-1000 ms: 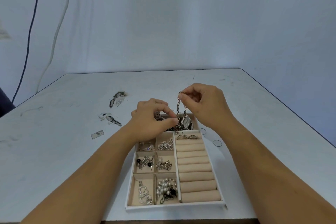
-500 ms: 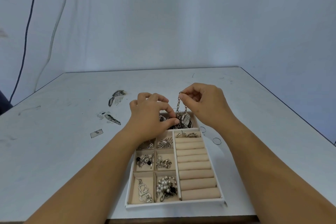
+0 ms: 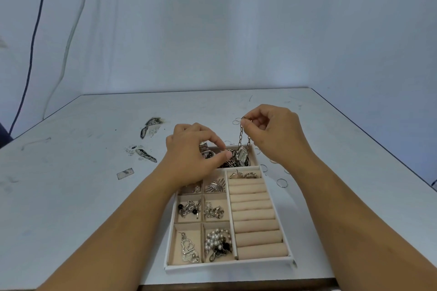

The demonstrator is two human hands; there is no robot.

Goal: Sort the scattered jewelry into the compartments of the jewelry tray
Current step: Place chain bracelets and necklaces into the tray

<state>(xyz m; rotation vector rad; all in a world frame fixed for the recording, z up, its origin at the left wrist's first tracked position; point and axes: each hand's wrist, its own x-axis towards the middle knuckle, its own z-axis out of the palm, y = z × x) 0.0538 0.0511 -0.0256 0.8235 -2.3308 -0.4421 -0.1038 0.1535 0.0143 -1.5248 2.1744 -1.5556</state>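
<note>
My right hand (image 3: 274, 134) with its grip pinched on the top of a chain (image 3: 241, 134), lower end lost in the tangle (image 3: 233, 161) in the far compartment of the jewelry tray (image 3: 227, 267), left hand (image 3: 191, 156) curled over that tangle, whether its grip holds anything I cannot tell, thin rings (image 3: 282, 182) on the surface (image 3: 71, 196), some half hidden behind my right wrist

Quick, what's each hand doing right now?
Left hand: fingers curled at the jewelry pile; whether it grips a piece cannot be told.
Right hand: pinching the chain by its top end.

No legible text, label, brand or number anywhere on tray, jewelry or table.
</note>
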